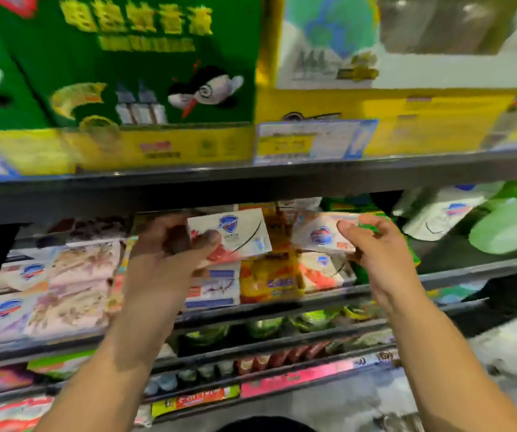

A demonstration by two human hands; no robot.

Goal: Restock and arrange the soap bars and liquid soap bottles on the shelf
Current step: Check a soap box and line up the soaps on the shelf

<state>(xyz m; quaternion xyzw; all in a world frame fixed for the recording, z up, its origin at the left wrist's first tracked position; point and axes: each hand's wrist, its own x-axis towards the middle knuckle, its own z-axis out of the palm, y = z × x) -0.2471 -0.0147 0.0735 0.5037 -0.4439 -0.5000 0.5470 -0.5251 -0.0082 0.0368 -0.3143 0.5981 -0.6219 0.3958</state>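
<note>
Shelf (456,274): stacked soap boxes (76,275), yellow packs (269,275) mid-row, pouches (438,213) at right. Left hand (170,244) grips a white box (235,235); right hand (375,247) pinches a second box (319,233).

You can read 电热蚊香液 in yellow on the green carton (126,57); the soap box (238,235) shield-logo lettering is too blurred.

White soap box (235,235), blue shield; seemingly yellow pack (269,282).

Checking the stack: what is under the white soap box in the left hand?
Below the white soap box, held by the left hand, a blue-and-white soap box stands on the shelf. The hand hides whether they touch.
</note>
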